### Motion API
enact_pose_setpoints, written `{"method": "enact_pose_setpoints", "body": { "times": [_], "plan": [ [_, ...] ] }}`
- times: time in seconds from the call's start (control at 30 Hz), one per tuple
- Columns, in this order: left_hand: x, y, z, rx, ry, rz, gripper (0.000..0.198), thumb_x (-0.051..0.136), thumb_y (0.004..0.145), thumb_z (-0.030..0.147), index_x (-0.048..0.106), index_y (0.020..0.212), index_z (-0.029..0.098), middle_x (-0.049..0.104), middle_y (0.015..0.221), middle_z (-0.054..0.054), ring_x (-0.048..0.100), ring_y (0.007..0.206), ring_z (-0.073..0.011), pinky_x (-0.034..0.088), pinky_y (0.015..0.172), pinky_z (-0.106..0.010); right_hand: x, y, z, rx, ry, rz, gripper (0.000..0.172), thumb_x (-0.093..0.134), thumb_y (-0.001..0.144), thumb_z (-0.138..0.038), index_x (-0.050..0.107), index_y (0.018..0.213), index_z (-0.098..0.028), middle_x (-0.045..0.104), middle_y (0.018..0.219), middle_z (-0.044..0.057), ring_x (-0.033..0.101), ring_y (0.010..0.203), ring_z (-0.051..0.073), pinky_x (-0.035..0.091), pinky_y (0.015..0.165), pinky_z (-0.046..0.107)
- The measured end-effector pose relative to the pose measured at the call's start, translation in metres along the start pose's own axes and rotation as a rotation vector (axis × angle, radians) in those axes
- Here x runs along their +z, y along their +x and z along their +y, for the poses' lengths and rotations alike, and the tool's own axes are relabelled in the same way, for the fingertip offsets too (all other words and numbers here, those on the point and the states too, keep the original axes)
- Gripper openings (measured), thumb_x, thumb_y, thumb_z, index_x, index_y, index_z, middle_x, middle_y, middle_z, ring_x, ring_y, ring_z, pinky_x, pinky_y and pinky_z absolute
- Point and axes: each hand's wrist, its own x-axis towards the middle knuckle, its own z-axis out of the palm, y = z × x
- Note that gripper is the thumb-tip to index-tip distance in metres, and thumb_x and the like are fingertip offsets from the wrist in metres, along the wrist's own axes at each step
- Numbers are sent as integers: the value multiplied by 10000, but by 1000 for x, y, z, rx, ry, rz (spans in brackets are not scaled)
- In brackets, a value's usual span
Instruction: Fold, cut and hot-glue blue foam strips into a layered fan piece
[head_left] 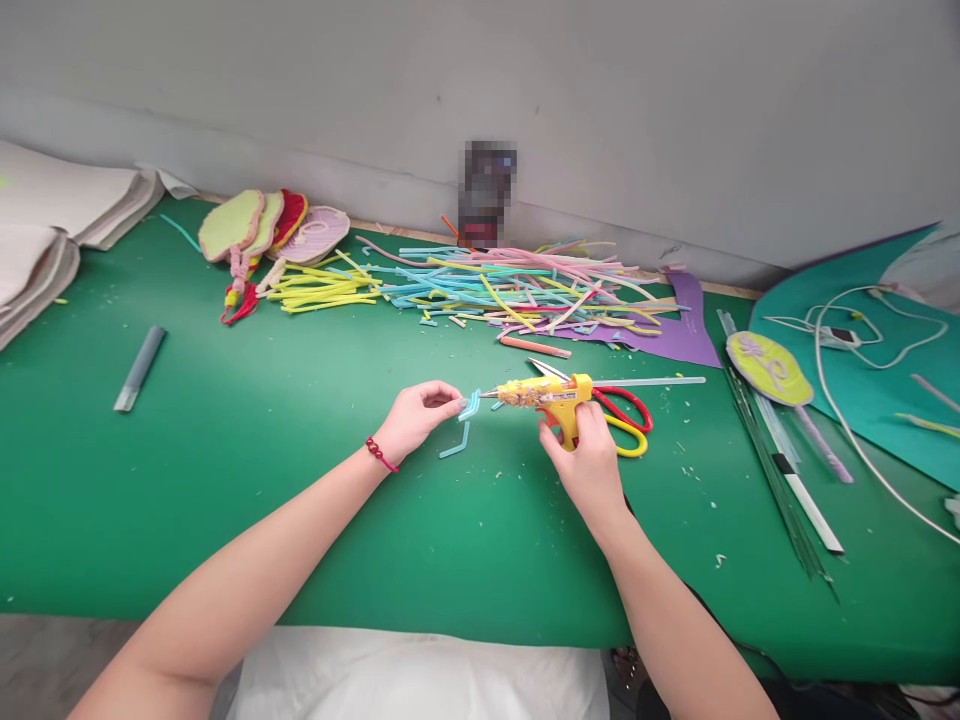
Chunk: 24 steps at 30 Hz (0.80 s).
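Note:
My left hand [421, 418] pinches a small bent piece made of light blue pipe cleaners [470, 405] between thumb and fingertips. My right hand [591, 462] is wrapped round the handle of a yellow glue gun [551, 392], whose nozzle points left and meets or nearly meets the blue piece. A clear glue stick [652, 381] juts from the back of the gun. Below the held piece, a loose bent blue pipe cleaner [456, 443] lies on the green table. Scissors [630, 425] with red and yellow handles lie partly hidden behind the gun and my right hand.
A heap of coloured pipe cleaners [450, 285] spreads along the back, partly on purple sheet [690, 335]. Round fan-like crafts [232, 225] lie back left, another yellow one [770, 367] at right. Nearby are green wires [780, 490], a white cable [832, 400] and a grey tube [141, 368].

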Motion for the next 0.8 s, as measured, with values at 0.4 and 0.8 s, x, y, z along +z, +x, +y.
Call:
{"method": "enact_pose_setpoints", "body": {
  "times": [0.4,0.8],
  "plan": [
    [-1,0,-2,12,8,-13,408,750,577,525,636,715,159,638,730,-15,572,703,-143,466,746,-286,2,0,3,11,1,-4,123,518,870,-310,499,894,-191,474,813,53,484,686,182,466,621,332],
    [0,-4,-1,68,128,-98,296,700,655,445,633,716,164,662,751,-26,612,726,-157,487,756,-295,-15,21,70,435,-63,146,559,645,724,-552,540,1103,-155,545,985,98,577,808,222,506,668,358]
  ]
}}
